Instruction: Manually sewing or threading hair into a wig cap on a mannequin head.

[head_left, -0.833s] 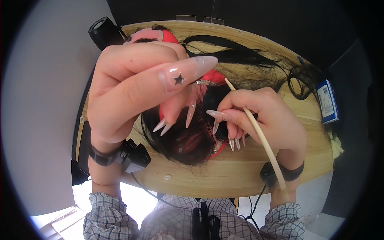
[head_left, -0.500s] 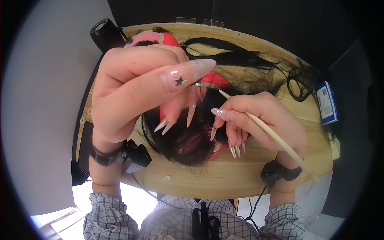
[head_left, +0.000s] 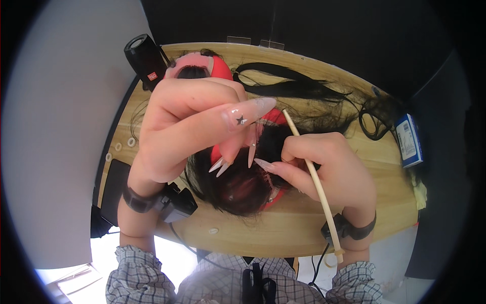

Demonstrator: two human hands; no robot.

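In the middle of the frame, dark hair (head_left: pixel 238 192) on a red base (head_left: pixel 274 198) lies on the wooden surface (head_left: pixel 263 235). Right of centre, the right hand (head_left: pixel 336 169) has its grip around a pale stick (head_left: pixel 320 190), thumb tip at the hair. The left hand (head_left: pixel 174 126), left of centre, curls above the hair; whether its grip holds anything, I cannot tell. A blue-and-white box (head_left: pixel 409 141) sits at the right.

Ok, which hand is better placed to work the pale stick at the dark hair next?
Probably your right hand: it already has the pale stick in its grip, beside the dark hair. Your left hand shows no stick.
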